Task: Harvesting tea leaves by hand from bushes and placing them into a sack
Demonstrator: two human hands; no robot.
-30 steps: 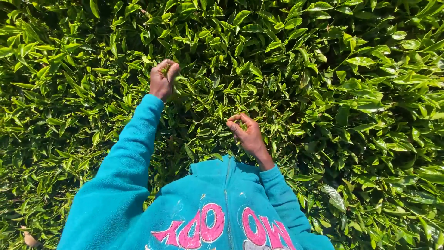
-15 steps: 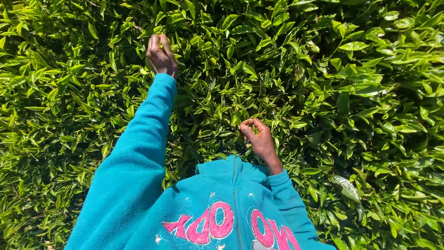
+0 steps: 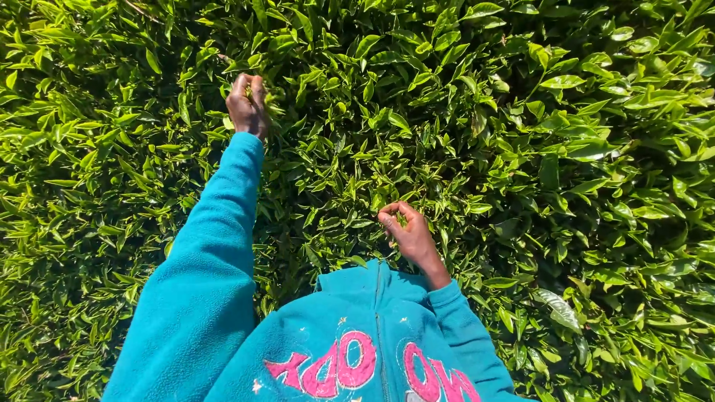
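Our left hand [image 3: 248,104] has pushed farther out over the tea bush [image 3: 536,149] since a second ago, arm now almost straight, fingers closed among the top leaves. Our right hand [image 3: 408,232] has pulled back toward the teal jacket [image 3: 350,335] collar, fingertips pinched together just above the zip.

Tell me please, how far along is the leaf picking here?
Done: cannot tell, since no basket or pile of picked leaves is in view. In hand: the left hand, arm stretched out, closes on shoots at the top of the green bushes; the right hand, close to the teal jacket, pinches at leaves near the chest. Left: dense, unpicked-looking foliage fills every side.
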